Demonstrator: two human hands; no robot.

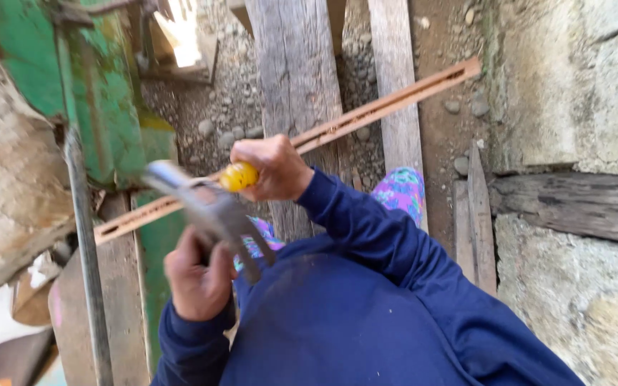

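Overhead, both hands in closed grip: right hand [275, 170] on yellow handle [238, 176], left hand [198, 275] on hammer [212, 211].

Little free room around the hands: left hand [198, 275] and right hand [270, 170] close together, with the blurred claw hammer [209, 211] between them. Just behind, blocked by a long slotted orange strip [388, 104] crossing diagonally over two grey planks [298, 78]. To the left, hemmed in by a green metal frame [101, 107], a thin grey rod [84, 236] and a woven mat [5, 164] — no passage there. To the right, barred by a rough concrete wall [574, 86] and a weathered beam [574, 204]. Open ground only on the gravel [230, 107] between frame and planks — narrow, strewn with stones.
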